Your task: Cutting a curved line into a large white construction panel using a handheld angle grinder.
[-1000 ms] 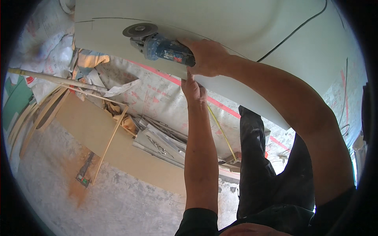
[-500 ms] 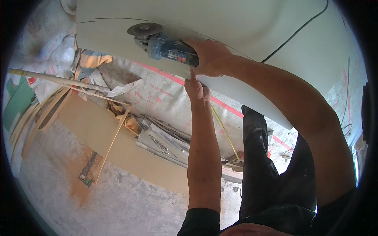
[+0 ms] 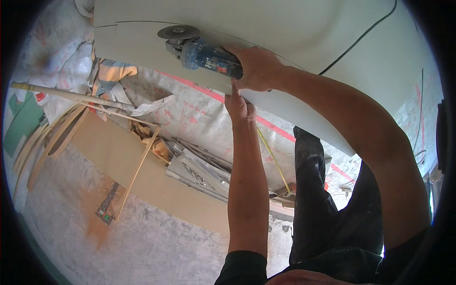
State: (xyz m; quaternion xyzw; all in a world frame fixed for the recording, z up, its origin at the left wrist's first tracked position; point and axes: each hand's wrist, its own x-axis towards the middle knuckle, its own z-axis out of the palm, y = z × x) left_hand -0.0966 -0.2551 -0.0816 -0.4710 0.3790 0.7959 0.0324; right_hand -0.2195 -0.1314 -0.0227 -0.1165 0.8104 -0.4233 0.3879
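A blue angle grinder (image 3: 211, 58) with a thin round disc (image 3: 178, 32) lies over a large pale sheet of board (image 3: 270, 23). My right hand (image 3: 260, 69) is wrapped round the grinder's rear body, its fingers partly hidden. The disc sits beside a thin, dark curved line running across the board. Below the grinder, at the board's near edge, my left hand (image 3: 240, 105) grips the board with the thumb up on top. Its other fingers are hidden beneath the sheet. Whether the disc is spinning or touching the board, I cannot tell.
A black cable (image 3: 358, 38) crosses the board at the right. Wooden strips (image 3: 71, 95) and white sacks (image 3: 61, 57) crowd the left. Metal offcuts (image 3: 194, 166) lie on the floor, with a yellow tape (image 3: 273, 154) near my legs. A dark tool (image 3: 107, 204) rests at lower left.
The whole view has shifted very slightly. The grinder and both hands keep nearly the same place on the board.
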